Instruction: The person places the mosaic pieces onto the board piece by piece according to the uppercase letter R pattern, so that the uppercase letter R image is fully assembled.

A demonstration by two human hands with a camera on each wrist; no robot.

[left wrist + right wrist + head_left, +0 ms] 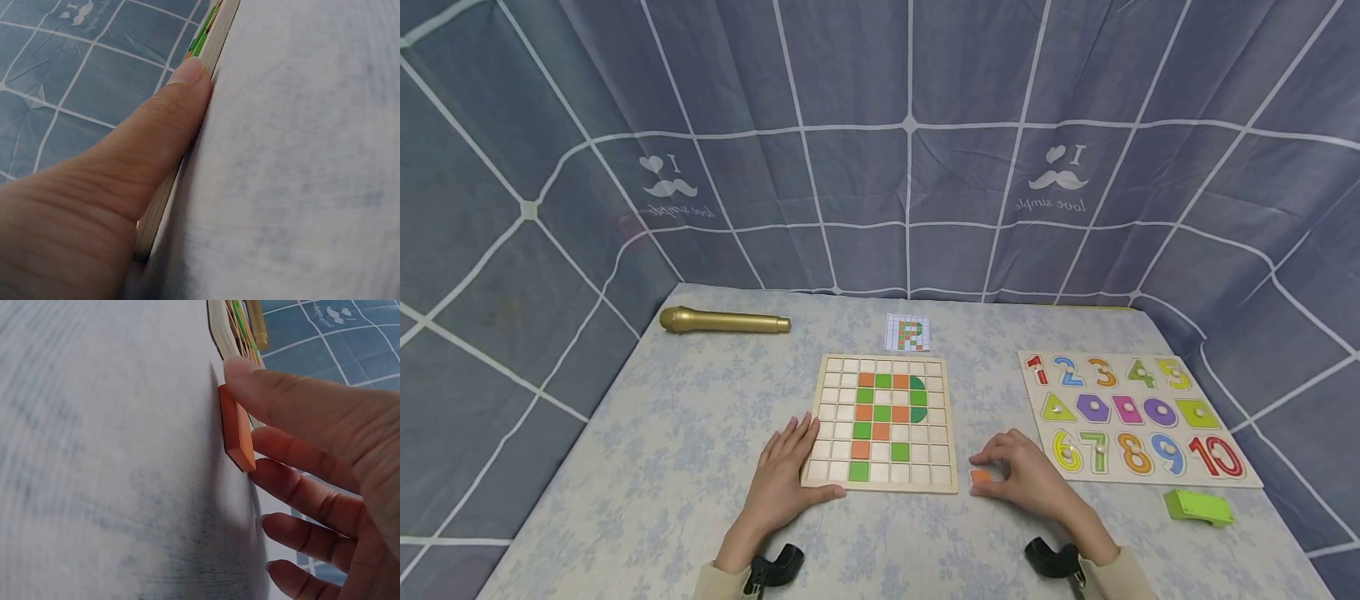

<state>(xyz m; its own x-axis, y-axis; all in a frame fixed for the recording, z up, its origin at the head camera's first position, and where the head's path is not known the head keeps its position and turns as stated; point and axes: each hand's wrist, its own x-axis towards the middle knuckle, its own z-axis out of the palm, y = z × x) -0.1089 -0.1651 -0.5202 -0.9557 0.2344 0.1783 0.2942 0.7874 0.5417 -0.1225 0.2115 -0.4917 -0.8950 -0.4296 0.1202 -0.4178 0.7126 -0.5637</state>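
Note:
A wooden grid board point(954, 417) lies on the table, with orange, green and dark green pieces set in several of its squares. My left hand point(781, 479) rests at its front left corner, fingers straight along the left side. The left thumb point(164, 112) presses against the board's front edge point(156, 228). To the right of the board, my right hand point(1026, 479) pinches a small square orange tile point(980, 476) low over the table. In the right wrist view the thumb touches one end of the orange tile point(237, 431); the fingertips lie by its other side.
A small pattern card point(891, 333) lies behind the board. At the back left is a gold microphone point(730, 322). The number and shape puzzle board point(1142, 429) stands close to my right hand, with a green block point(1198, 507) in front of it. Grid-patterned curtains enclose the table.

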